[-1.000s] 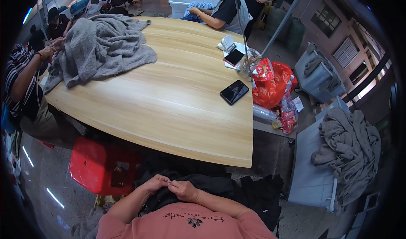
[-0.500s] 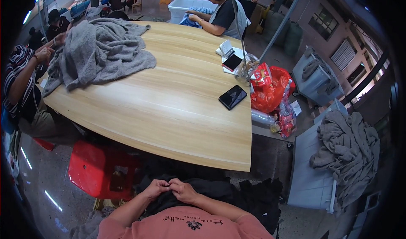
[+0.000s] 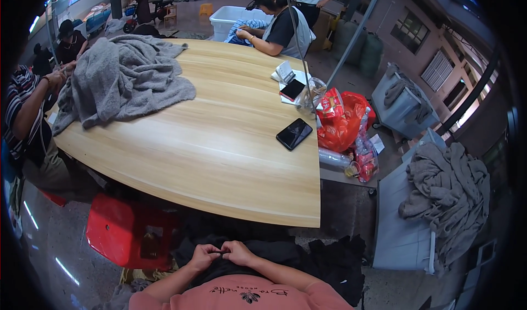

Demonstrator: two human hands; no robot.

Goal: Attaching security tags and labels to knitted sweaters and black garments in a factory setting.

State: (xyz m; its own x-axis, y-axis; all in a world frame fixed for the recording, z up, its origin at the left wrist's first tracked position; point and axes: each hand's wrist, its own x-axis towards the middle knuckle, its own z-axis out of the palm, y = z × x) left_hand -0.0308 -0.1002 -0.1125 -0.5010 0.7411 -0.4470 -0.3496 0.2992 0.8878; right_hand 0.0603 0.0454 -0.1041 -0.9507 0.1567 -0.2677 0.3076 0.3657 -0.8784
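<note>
Black cloth lies across my lap and spreads to the right. Over it, close in front of my body, my left hand and my right hand face each other with fingers pinched. A short strip of the black cloth runs between the two pinches, held at each end. The fingertips cover most of that bit, so its detail is too small to make out. Both hands are below the near edge of the wooden table.
On the table are a heap of grey fabric and a black phone. A red stool stands left, a bin of grey cloth right. Red plastic bags sit beside the table. Co-workers sit at the left and far side.
My hands have moved slightly apart, and the dark strip between them now shows. The whole view has shifted a little. The co-worker at the left has moved their hands.
</note>
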